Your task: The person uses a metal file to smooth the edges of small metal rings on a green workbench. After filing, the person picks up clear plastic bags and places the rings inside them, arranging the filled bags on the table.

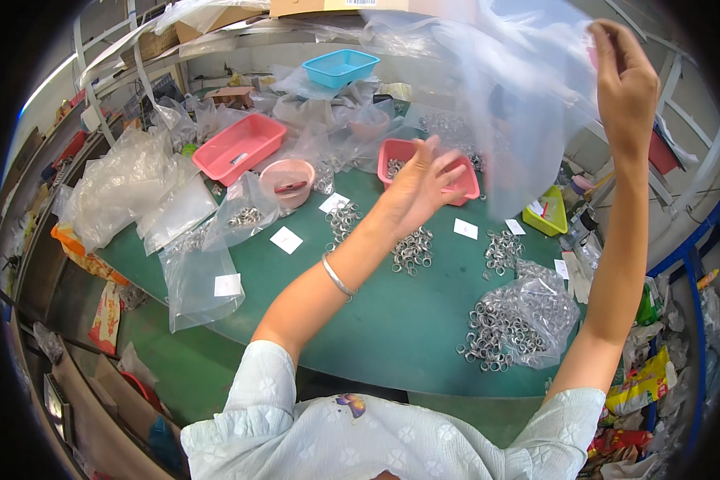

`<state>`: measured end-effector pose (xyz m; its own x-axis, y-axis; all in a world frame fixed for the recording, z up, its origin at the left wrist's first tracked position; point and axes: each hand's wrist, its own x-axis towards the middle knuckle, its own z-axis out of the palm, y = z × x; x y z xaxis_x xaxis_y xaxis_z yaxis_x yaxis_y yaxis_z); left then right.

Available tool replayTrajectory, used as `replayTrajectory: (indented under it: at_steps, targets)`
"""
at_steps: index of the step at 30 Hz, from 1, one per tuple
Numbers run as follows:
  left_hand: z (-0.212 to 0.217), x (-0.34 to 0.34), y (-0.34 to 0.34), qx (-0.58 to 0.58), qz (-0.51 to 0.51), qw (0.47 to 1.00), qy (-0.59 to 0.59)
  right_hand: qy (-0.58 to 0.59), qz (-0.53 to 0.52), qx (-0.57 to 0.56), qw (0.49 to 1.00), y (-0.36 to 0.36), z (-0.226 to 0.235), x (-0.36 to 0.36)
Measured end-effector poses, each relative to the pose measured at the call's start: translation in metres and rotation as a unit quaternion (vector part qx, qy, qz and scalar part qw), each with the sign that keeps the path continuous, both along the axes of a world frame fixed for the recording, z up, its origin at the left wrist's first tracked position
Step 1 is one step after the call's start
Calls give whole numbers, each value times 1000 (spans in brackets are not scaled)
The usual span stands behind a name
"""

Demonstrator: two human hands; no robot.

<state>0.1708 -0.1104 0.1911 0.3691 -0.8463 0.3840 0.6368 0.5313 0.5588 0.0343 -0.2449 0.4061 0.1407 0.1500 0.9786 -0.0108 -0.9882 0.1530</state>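
High at the right, my right hand (626, 84) pinches a large clear plastic bag (528, 120) that hangs down, blurred, over the back of the table. My left hand (426, 186) is raised with its fingers apart and slightly smeared, in front of a pink tray (392, 147) that holds metal rings. It appears to hold nothing. Under and beside the left forearm lie small piles of metal rings (413, 251) with white paper slips (466, 229) next to them. A larger heap of rings (488, 324) spills from a clear bag (554, 320) at the near right.
On the green table (392, 336) stand an empty pink tray (242, 148), a round pink bowl (288, 182) and a yellow-green tray (548, 212). A blue tray (340, 67) rests at the back. Crumpled plastic bags (112, 196) crowd the left; blue shelving (700, 320) stands right.
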Motion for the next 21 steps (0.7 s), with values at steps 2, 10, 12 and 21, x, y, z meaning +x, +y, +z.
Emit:
replayTrajectory:
  at_steps: [2,10,12,21]
  targets:
    - [-11,-1,15,-76,-104,991,-33,135,82,138,978,15,-24,-1]
    - [-115,-5,105,133,135,982,10,397,70,372,836,-5,-153,-30]
    - [-127,1,128,143,253,957,5,382,71,424,818,-17,-190,-40]
    - [-115,9,191,308,474,799,-207,385,199,656,618,10,-303,-45]
